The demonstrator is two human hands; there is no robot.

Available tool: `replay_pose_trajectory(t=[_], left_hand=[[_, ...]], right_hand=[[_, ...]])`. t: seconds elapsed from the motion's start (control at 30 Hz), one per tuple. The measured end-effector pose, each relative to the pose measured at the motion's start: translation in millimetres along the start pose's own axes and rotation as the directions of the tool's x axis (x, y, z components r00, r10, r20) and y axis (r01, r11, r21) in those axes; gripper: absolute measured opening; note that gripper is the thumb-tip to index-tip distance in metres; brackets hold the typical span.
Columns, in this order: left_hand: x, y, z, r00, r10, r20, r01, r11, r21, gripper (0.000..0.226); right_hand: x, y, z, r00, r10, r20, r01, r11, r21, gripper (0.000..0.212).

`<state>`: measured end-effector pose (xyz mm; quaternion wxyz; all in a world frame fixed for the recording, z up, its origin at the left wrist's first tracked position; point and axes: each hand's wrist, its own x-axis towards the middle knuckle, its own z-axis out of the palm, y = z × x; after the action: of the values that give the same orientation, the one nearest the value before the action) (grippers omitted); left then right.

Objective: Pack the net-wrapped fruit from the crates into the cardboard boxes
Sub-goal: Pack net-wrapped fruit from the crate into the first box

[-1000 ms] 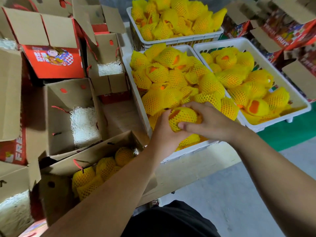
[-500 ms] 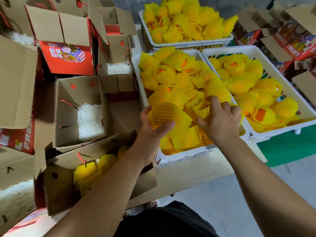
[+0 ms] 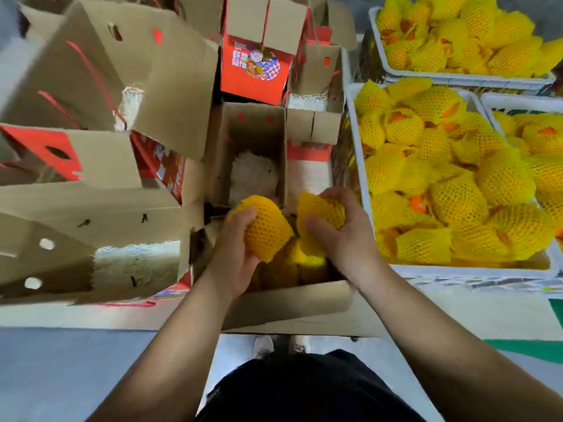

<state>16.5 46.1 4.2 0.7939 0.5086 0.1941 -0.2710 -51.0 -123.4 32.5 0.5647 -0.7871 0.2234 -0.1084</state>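
Fruit in yellow foam net is in both hands, just above the open box (image 3: 289, 300) nearest to the person. The left hand (image 3: 240, 254) is wrapped around one fruit (image 3: 265, 229) from below and behind, thumb on top. The right hand (image 3: 344, 239) is curled around a second fruit (image 3: 320, 211), fingers over its far side. Under them, more wrapped fruit (image 3: 304, 257) already lies in the box.

I judge each fruit to be moderately heavy for one hand and firm inside, while the net is soft, springy and a little loose. It gives good grip but can slide on the skin, so it is better to hold around the widest middle part, not by the open net end. The fruit can bruise, so it should be laid down, not dropped.

Farther away, another box (image 3: 253, 141) stands open with white padding (image 3: 253, 175) at its bottom. To the right, a white crate (image 3: 359, 178) is well filled with fruit, and more crates are behind and beside it.
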Motion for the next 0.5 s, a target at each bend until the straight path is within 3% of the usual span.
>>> replay_pose_trajectory(t=[0.07, 0.17, 0.23, 0.3, 0.33, 0.43, 0.5], left_hand=[[0, 2, -28, 0.991, 0.101, -0.088, -0.078, 0.967, 0.241, 0.044], [2, 5, -51, 0.981, 0.156, -0.111, -0.075, 0.847, 0.527, 0.033], [5, 6, -51, 0.993, 0.116, -0.016, -0.065, 0.658, 0.750, 0.035], [12, 5, -50, 0.993, 0.066, 0.100, -0.117, 0.378, 0.918, 0.047], [15, 5, -49, 0.992, 0.052, 0.118, -0.128, 0.281, 0.951, 0.053], [27, 5, -46, 0.996, 0.032, 0.078, -0.082, 0.149, 0.985, 0.069], [36, 1, -44, 0.998, 0.038, 0.042, -0.045, 0.086, 0.995, 0.077]], right_hand=[[-3, 6, 31, 0.990, 0.136, 0.027, -0.138, 0.989, 0.059, 0.036], [-5, 19, 60, 0.955, 0.274, 0.111, -0.288, 0.946, 0.146, 0.025], [-3, 23, 67, 0.915, 0.380, 0.138, -0.399, 0.904, 0.154, 0.016], [3, 25, 69, 0.865, 0.477, 0.157, -0.491, 0.868, 0.068, 0.014], [6, 27, 69, 0.845, 0.508, 0.165, -0.517, 0.856, 0.011, 0.013], [13, 32, 70, 0.792, 0.573, 0.208, -0.563, 0.819, -0.111, 0.021], [18, 38, 71, 0.762, 0.605, 0.231, -0.571, 0.796, -0.203, 0.054]])
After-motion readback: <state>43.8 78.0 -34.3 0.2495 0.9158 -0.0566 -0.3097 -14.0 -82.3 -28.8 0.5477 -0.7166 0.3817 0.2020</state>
